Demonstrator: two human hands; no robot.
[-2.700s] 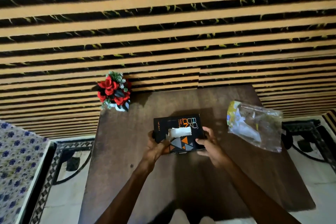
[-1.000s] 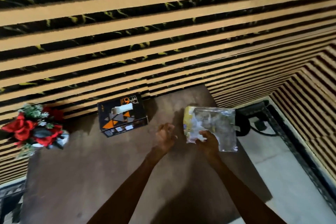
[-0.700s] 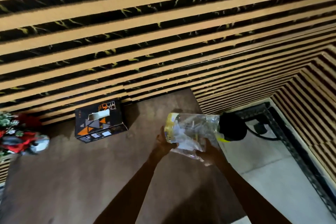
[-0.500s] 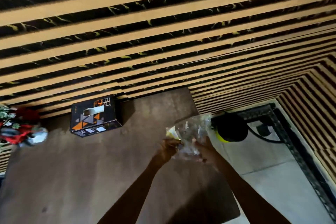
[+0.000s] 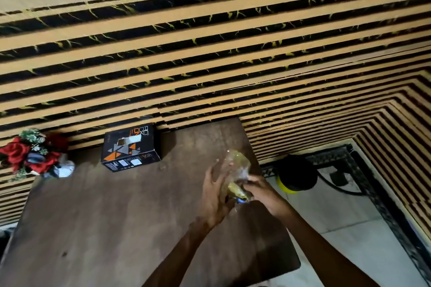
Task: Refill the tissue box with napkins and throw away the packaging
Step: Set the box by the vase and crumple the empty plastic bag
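Both hands squeeze the clear plastic packaging point(image 5: 235, 170) over the table point(image 5: 105, 216). The right hand point(image 5: 257, 190) pinches it; the left hand point(image 5: 215, 196), fingers seemingly spread, presses its side. The tissue box point(image 5: 130, 149) stands apart.

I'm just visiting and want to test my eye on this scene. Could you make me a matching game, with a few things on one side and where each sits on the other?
Things:
1. tissue box
2. plastic packaging
3. flower arrangement
4. black and yellow bin

Places:
A. on the floor, right of the table
B. between the two hands
C. table's far left corner
D. far table edge, by the striped wall

Pairs: 1-D, 2-B, 3-C, 4-A
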